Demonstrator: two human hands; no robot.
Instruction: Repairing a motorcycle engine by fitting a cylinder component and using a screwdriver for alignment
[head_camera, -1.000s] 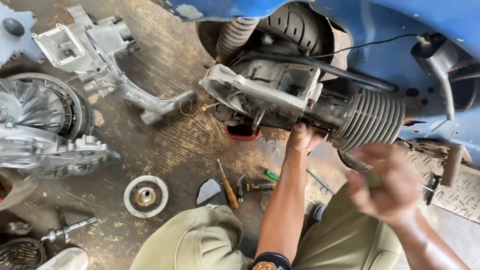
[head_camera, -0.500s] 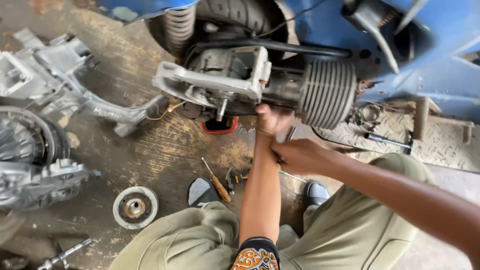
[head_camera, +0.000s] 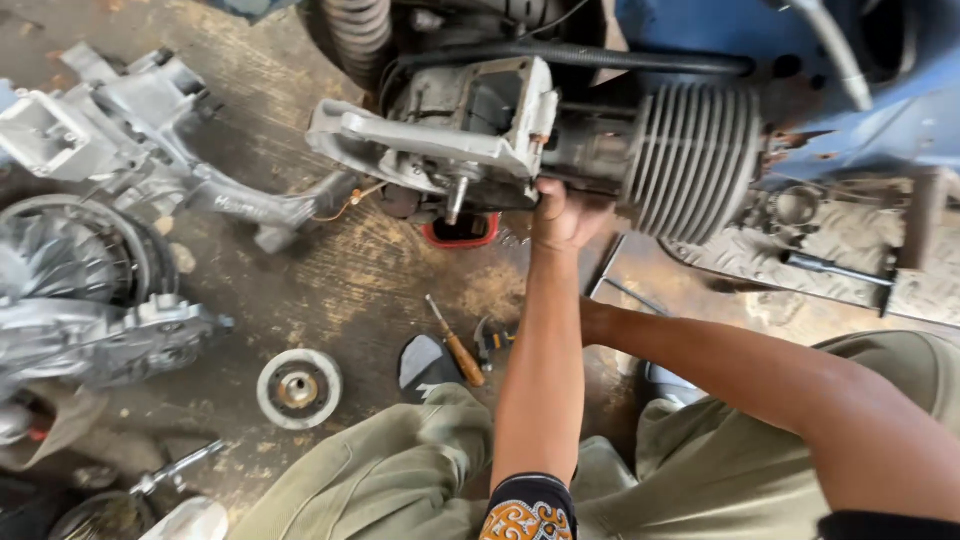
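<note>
Item: engine block (head_camera: 470, 140), grey cast metal, hanging under a blue vehicle body, with a finned cylinder (head_camera: 690, 155) joined to it at the far side of the left hand (head_camera: 562, 215).

Handling, as judged: heavy, rigid, greasy and likely slick; fins thin and chip-prone. Best held by the casing's solid underside or its projecting arm, not the fins.

Left grip: fingers curled shut against the block's underside; whether they clamp a small part there cannot be told.

Right grip: hidden behind the left forearm, state unknown.

Below the left grip on the floor: orange-handled screwdriver (head_camera: 456, 343), pulley disc (head_camera: 299, 388).

Obscured: red tray (head_camera: 463, 230) beneath the block, mostly covered.
</note>
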